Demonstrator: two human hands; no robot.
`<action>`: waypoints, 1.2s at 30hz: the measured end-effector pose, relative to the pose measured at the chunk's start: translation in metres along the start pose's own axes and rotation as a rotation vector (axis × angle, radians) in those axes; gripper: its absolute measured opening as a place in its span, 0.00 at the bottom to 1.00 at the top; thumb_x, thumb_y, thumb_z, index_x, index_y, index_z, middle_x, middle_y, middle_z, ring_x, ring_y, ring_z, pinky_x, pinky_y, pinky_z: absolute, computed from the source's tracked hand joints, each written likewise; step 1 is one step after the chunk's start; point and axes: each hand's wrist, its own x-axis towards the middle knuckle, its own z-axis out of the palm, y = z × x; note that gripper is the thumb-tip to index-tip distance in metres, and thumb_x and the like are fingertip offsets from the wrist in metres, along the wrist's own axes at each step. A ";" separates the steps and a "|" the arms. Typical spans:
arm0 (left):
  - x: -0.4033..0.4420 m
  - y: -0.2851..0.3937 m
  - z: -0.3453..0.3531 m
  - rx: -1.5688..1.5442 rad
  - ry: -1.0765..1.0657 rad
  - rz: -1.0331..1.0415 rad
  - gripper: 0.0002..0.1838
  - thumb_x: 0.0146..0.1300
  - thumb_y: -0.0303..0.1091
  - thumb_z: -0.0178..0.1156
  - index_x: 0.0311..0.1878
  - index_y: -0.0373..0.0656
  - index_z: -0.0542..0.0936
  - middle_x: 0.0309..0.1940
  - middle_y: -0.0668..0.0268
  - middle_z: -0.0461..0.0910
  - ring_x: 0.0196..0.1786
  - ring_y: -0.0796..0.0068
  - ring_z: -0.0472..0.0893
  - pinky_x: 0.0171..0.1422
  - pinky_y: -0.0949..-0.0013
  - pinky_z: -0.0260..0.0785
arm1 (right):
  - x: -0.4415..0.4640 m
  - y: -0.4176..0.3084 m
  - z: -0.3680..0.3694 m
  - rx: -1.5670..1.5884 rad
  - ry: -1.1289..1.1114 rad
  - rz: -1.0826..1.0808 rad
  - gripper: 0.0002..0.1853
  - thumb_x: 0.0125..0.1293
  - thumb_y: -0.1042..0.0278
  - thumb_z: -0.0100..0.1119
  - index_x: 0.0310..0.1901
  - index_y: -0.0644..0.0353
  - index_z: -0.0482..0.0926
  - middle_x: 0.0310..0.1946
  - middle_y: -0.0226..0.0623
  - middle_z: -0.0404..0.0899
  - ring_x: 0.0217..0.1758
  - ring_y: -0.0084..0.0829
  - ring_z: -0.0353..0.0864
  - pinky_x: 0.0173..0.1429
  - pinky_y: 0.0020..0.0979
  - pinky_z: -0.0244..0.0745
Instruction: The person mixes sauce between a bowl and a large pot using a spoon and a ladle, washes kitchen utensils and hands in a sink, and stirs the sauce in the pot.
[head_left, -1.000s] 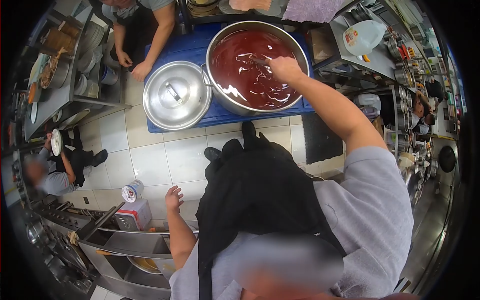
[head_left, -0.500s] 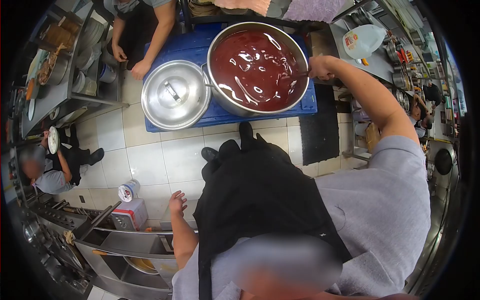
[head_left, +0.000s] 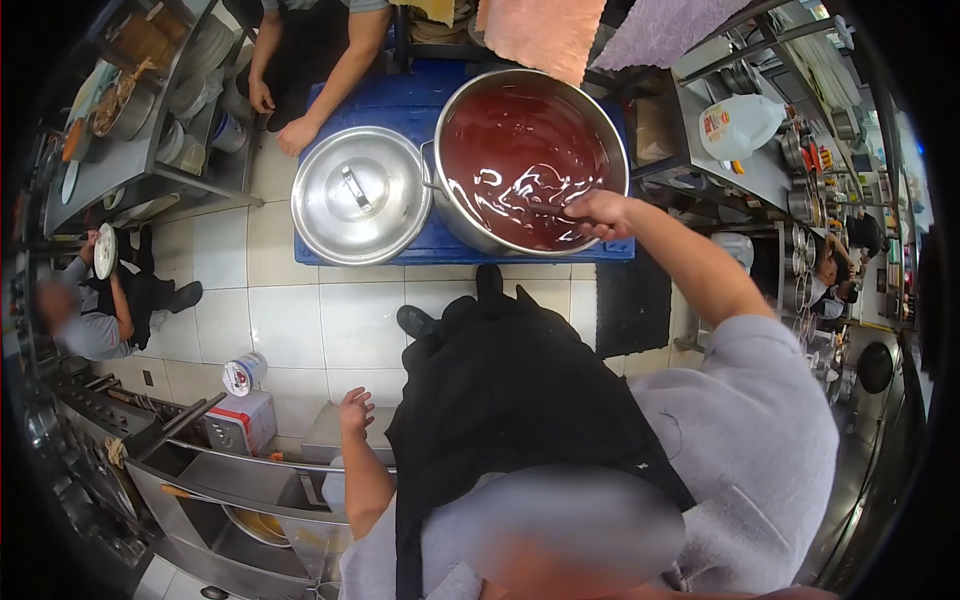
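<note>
My right hand (head_left: 602,213) is closed around a dark handle (head_left: 543,207) that slants into red liquid (head_left: 510,140); its far end is hidden under the surface. The liquid is rippled and fills much of a large steel stockpot (head_left: 462,228). That hand is above the pot's near right side. Left of the pot lies a round steel lid (head_left: 390,200) with its handle up. My left hand (head_left: 356,410) hangs at my side, fingers apart and slightly bent, holding nothing. It is nearest to the steel counter (head_left: 330,435).
Pot and lid rest on a blue chest-like surface (head_left: 400,100). Another person's hands (head_left: 297,135) are beside the lid. A person at left holds a plate (head_left: 105,251). A black mat (head_left: 635,305) lies on the tiles. A plastic jug (head_left: 742,127) stands on the right shelf.
My right hand has moved from the pot's right rim inward and toward me, bringing the handle with it. Ripples have shifted to the near side. My left hand stays low and open.
</note>
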 end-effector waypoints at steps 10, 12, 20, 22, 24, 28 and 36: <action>0.010 0.051 -0.009 0.050 0.002 0.080 0.21 0.67 0.27 0.50 0.62 0.54 0.74 0.57 0.71 0.80 0.47 0.71 0.79 0.49 0.56 0.70 | -0.039 0.018 -0.003 -0.226 0.255 -0.347 0.18 0.72 0.65 0.55 0.60 0.61 0.76 0.17 0.28 0.67 0.11 0.18 0.59 0.14 0.26 0.52; 0.015 0.063 -0.007 0.071 -0.002 0.105 0.21 0.68 0.28 0.49 0.62 0.55 0.74 0.57 0.70 0.80 0.47 0.71 0.79 0.49 0.57 0.70 | -0.047 0.027 -0.018 -0.238 0.264 -0.437 0.19 0.71 0.65 0.55 0.61 0.60 0.76 0.16 0.27 0.66 0.10 0.17 0.56 0.13 0.26 0.50; 0.018 0.095 0.015 0.145 -0.046 0.174 0.25 0.63 0.24 0.44 0.63 0.49 0.74 0.59 0.63 0.80 0.48 0.66 0.80 0.50 0.54 0.71 | -0.085 0.012 -0.020 -0.916 0.799 -0.575 0.25 0.64 0.62 0.61 0.63 0.55 0.75 0.48 0.53 0.83 0.54 0.50 0.82 0.57 0.44 0.76; 0.015 0.098 0.019 0.158 -0.059 0.181 0.24 0.64 0.25 0.46 0.62 0.50 0.74 0.58 0.64 0.80 0.47 0.67 0.80 0.49 0.54 0.71 | -0.075 0.011 -0.019 -0.962 0.857 -0.590 0.25 0.63 0.63 0.61 0.63 0.53 0.75 0.49 0.50 0.83 0.53 0.49 0.82 0.57 0.45 0.77; 0.012 0.100 0.020 0.160 -0.072 0.167 0.20 0.68 0.28 0.49 0.61 0.53 0.75 0.55 0.71 0.81 0.45 0.73 0.80 0.46 0.60 0.71 | -0.067 0.006 -0.016 -1.049 0.903 -0.530 0.26 0.63 0.62 0.61 0.64 0.51 0.74 0.47 0.48 0.84 0.51 0.48 0.84 0.54 0.46 0.78; 0.015 0.094 0.013 0.166 -0.060 0.158 0.19 0.68 0.30 0.50 0.61 0.53 0.75 0.54 0.71 0.81 0.44 0.73 0.80 0.46 0.60 0.71 | -0.047 -0.008 -0.013 -1.162 0.927 -0.530 0.24 0.62 0.67 0.56 0.62 0.51 0.75 0.43 0.45 0.85 0.48 0.46 0.85 0.51 0.47 0.80; 0.023 0.070 -0.004 0.177 -0.043 0.125 0.20 0.66 0.30 0.52 0.61 0.51 0.75 0.55 0.68 0.81 0.47 0.69 0.80 0.48 0.54 0.71 | 0.008 -0.037 -0.004 -1.197 0.902 -0.476 0.12 0.60 0.69 0.57 0.43 0.59 0.85 0.42 0.48 0.86 0.46 0.46 0.87 0.50 0.45 0.81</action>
